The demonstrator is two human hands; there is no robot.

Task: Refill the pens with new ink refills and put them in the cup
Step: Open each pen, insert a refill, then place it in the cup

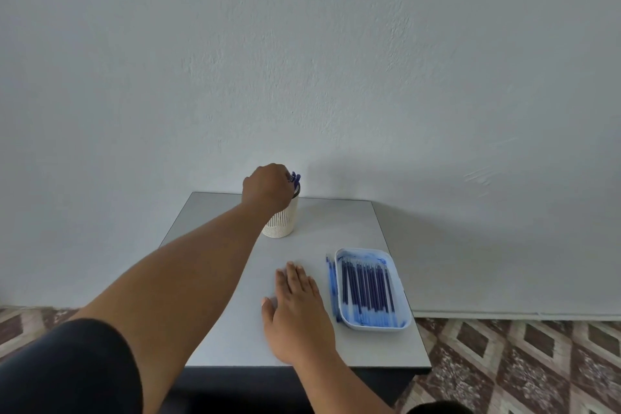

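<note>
A cream perforated cup [282,222] stands at the far middle of the grey table [235,329], with blue pens [295,177] sticking out of its top. My left hand [267,187] is stretched out over the cup's mouth, its fingers curled round the pens' upper ends. My right hand [295,309] lies flat on the table, fingers straight, holding nothing. To its right is a white tray [401,299] filled with several blue ink refills [366,289]. A few more blue refills [332,282] lie on the table along the tray's left side.
The small table stands against a pale wall [302,60]. Patterned brown floor tiles [521,363] show on the right and left. My dark sleeve [67,370] fills the lower left corner.
</note>
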